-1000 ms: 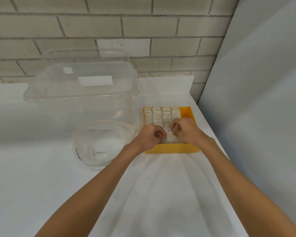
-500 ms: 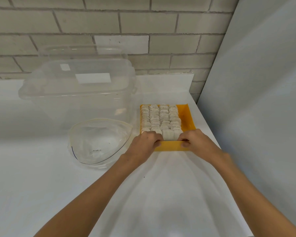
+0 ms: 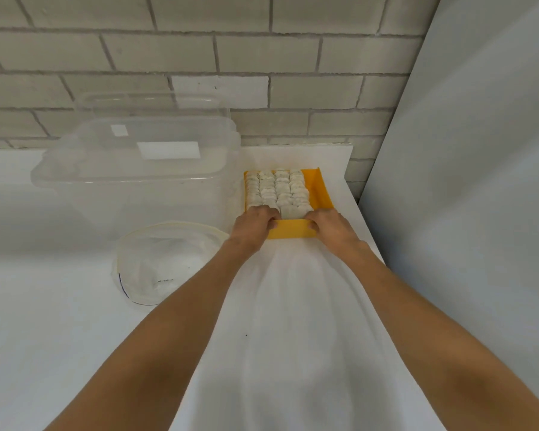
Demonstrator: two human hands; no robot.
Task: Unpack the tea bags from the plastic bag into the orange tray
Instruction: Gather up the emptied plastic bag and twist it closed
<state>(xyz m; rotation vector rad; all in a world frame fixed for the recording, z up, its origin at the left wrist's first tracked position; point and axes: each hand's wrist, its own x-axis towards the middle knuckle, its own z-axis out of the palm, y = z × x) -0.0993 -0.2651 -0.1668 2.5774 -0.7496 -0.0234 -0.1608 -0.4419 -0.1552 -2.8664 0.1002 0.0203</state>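
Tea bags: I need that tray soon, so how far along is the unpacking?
Done: tea bags fill most of the tray in rows; a strip on its right is bare. In hand: left grip and right grip hold the tray's near edge. Left: the bag lies open beside it, seemingly empty, so perhaps nothing more.

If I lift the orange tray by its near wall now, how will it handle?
Probably light for its size: the orange tray holds only small tea bags. They look loose in their rows, with a bare strip at the right, so tilting may shift them. Low and flat on the smooth white table, it should slide rather than tip.
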